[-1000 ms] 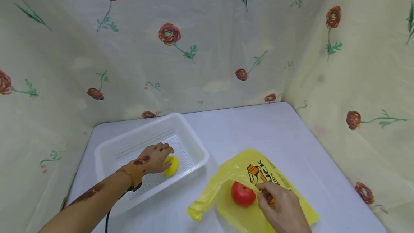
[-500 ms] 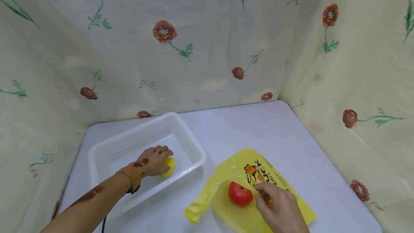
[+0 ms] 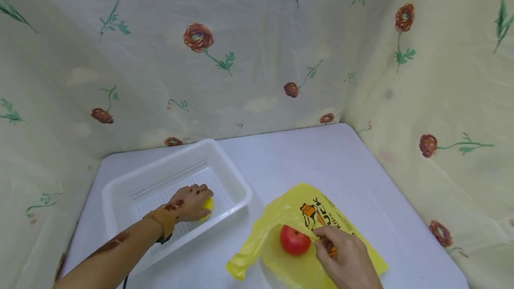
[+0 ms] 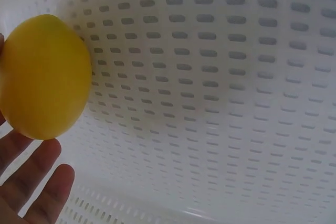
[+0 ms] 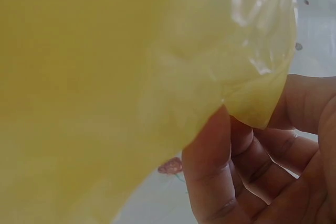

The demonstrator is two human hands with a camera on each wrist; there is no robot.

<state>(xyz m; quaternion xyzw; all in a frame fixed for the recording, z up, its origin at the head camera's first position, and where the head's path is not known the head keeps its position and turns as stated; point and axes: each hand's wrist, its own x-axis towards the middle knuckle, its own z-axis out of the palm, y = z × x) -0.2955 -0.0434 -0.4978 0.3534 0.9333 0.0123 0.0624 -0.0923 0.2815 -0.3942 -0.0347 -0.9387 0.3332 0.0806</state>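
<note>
In the head view my left hand point(image 3: 190, 202) reaches into a white perforated plastic basket point(image 3: 237, 206), with fingers and thumb round a smooth yellow oval fruit point(image 3: 206, 208). The left wrist view shows this fruit point(image 4: 46, 77) with fingertips point(image 4: 63, 179) against its lower end. My right hand point(image 3: 343, 251) pinches the edge of a yellow plastic bag point(image 3: 289, 200), printed with a duck logo. In the right wrist view the bag's edge point(image 5: 257, 103) lies between thumb and forefinger. A red tomato point(image 3: 295, 240) sits at the bag's opening, left of my right hand.
The basket and bag rest on a white table point(image 3: 289, 155). Behind and beside it hangs a pale flowered curtain point(image 3: 241, 48). A dark cable point(image 3: 125, 282) trails below my left forearm.
My left hand has closed further over the yellow fruit, so less of it shows. My right hand keeps its pinch on the bag. The whole head view has shifted slightly.
</note>
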